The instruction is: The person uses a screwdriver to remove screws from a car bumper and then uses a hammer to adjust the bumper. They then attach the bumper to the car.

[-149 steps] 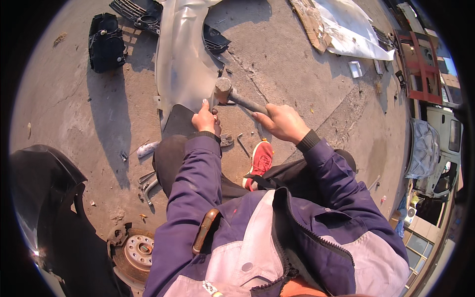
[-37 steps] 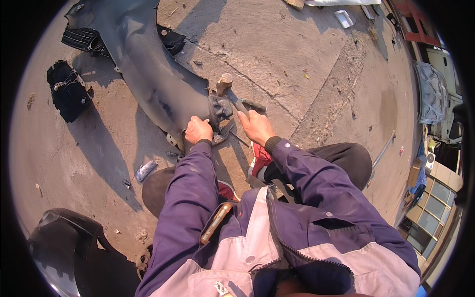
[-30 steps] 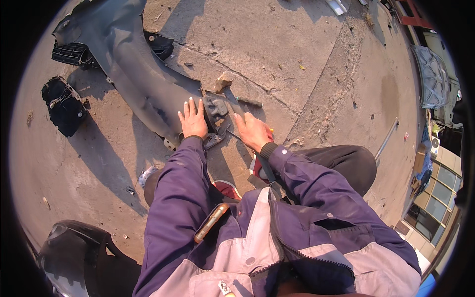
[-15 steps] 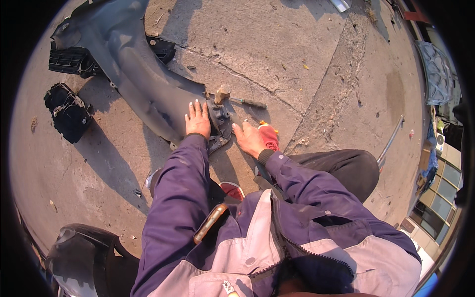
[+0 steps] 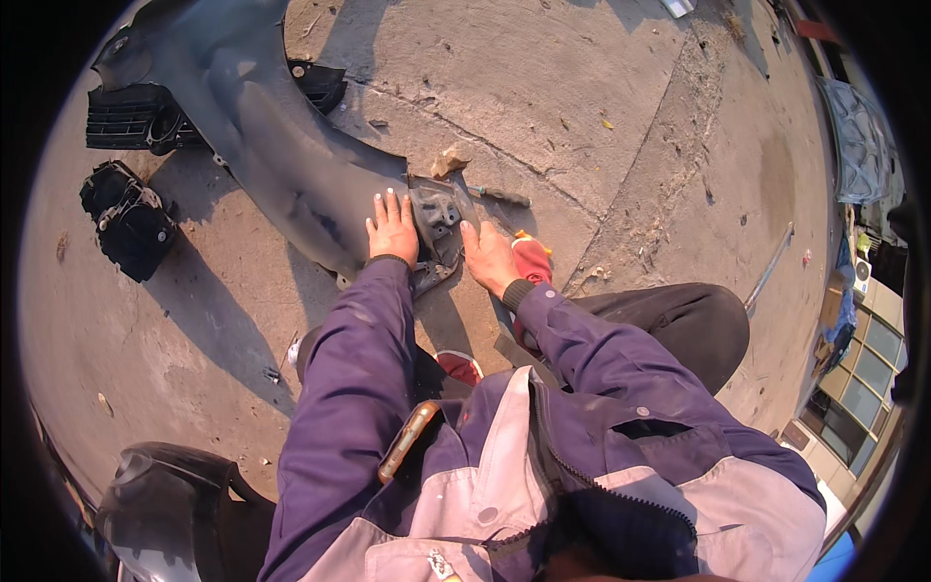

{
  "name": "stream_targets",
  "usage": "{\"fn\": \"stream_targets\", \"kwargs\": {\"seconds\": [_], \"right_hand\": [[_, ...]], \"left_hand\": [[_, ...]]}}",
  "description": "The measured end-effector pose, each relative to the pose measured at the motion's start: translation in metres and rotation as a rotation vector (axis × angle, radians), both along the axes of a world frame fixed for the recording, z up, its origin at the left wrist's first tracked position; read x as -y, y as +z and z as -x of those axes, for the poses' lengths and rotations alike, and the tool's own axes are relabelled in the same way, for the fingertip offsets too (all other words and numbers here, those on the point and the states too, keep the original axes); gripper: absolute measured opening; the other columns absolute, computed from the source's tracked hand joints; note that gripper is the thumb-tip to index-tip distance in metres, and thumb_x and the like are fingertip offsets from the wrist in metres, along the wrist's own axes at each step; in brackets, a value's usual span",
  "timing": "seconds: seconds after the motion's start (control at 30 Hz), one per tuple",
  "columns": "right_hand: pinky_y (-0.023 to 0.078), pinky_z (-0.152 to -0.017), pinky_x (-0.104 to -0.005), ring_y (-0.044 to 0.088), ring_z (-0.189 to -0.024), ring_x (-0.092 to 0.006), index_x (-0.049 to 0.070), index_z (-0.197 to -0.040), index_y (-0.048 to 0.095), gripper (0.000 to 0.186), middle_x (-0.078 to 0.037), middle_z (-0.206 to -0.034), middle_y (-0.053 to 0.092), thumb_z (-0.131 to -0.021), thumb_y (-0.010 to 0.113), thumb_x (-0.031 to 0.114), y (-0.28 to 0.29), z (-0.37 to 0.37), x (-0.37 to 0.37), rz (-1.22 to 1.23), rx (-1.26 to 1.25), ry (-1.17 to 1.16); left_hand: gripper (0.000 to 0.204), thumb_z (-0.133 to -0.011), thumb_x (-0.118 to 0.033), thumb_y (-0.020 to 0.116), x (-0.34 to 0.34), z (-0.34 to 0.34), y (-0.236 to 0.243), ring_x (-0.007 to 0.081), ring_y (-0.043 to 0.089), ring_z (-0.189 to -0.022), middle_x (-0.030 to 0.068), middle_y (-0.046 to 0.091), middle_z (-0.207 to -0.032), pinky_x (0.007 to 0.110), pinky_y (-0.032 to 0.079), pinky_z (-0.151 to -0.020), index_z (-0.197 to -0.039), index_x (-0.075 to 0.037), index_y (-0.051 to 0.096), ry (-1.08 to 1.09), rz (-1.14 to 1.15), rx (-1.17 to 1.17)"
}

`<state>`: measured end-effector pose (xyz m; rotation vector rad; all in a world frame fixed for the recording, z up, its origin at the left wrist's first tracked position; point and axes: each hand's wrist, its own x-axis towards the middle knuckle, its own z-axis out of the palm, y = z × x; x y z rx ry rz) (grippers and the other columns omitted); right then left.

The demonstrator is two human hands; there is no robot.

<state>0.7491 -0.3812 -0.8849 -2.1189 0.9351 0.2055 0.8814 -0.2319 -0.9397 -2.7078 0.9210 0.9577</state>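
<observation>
A dented grey car fender (image 5: 281, 175) lies slanting across the ground at upper left. My left hand (image 5: 393, 233) is spread flat on its near end, beside a bent bracket (image 5: 436, 209) at the edge. My right hand (image 5: 490, 257) is closed round the handle of a hammer, just right of that bracket; the hammer's worn head (image 5: 449, 162) is beyond it. A screwdriver (image 5: 504, 198) with a dark handle lies close by on the concrete. My red shoe (image 5: 530, 262) shows behind the right hand.
Black plastic car parts (image 5: 129, 219) lie at left, with a grille (image 5: 136, 118) under the fender. A black panel (image 5: 170, 509) is at lower left. A long metal rod (image 5: 769, 264) lies right of my knee; wrapped panels (image 5: 853, 141) stand at the far right edge.
My left hand went from curled at the fender's edge to spread flat on it. The fender sits more slanted than five seconds ago. The hammer head dipped, then rose slightly in view.
</observation>
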Motion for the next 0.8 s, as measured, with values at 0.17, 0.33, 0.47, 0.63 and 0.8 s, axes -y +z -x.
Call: {"fn": "stream_targets", "kwargs": {"seconds": [0.17,0.33,0.47,0.63,0.8], "right_hand": [[0.054,-0.082,-0.0598,0.07,-0.096,-0.0557,-0.003,-0.103,0.067,0.059,-0.034,-0.095,0.072,-0.113,0.053,0.054,0.014,0.003,0.008,-0.031,0.08,-0.125],[0.055,-0.074,-0.0549,0.07,-0.085,-0.0481,-0.001,-0.101,0.069,0.057,-0.026,-0.084,0.071,-0.111,0.059,0.055,0.016,-0.004,0.028,-0.11,0.089,-0.239],[0.046,-0.041,-0.0304,0.052,-0.047,-0.01,0.006,-0.093,0.059,0.045,0.001,-0.067,0.056,-0.107,0.072,0.047,0.003,-0.005,0.06,-0.489,0.122,-0.514],[0.047,-0.047,-0.0332,0.054,-0.054,-0.0112,0.007,-0.094,0.059,0.03,-0.002,-0.075,0.058,-0.1,0.081,0.027,-0.013,-0.002,0.113,-0.664,0.175,-0.757],[0.054,-0.049,-0.0374,0.062,-0.058,-0.0183,0.0,-0.098,0.063,0.026,-0.008,-0.08,0.063,-0.099,0.078,0.021,-0.035,0.006,0.133,-0.651,0.081,-0.807]], "left_hand": [[0.08,-0.106,-0.012,0.057,0.003,0.0,0.0,0.0411,0.011,-0.172,0.015,0.011,-0.187,0.063,0.029,-0.132,-0.178,-0.014,0.023,0.004,0.019,-0.017],[0.108,-0.093,-0.029,0.083,0.004,-0.002,0.013,0.0417,0.008,-0.172,0.0189,0.009,-0.186,0.065,0.028,-0.131,-0.178,-0.01,0.02,0.027,0.028,-0.085],[0.126,-0.086,-0.059,0.088,0.004,-0.002,0.032,0.0425,0.006,-0.172,0.0216,0.008,-0.186,0.064,0.027,-0.132,-0.178,-0.007,0.018,0.061,0.09,-0.11],[0.138,-0.082,-0.065,0.089,0.017,0.011,0.05,0.0446,0.008,-0.171,0.0269,0.01,-0.184,0.072,0.029,-0.127,-0.175,0.003,0.014,0.107,0.047,-0.051],[0.126,-0.087,-0.051,0.087,0.026,0.024,0.058,0.0502,0.014,-0.169,0.0315,0.017,-0.181,0.077,0.028,-0.124,-0.172,0.011,0.016,0.083,0.042,0.111]]}}
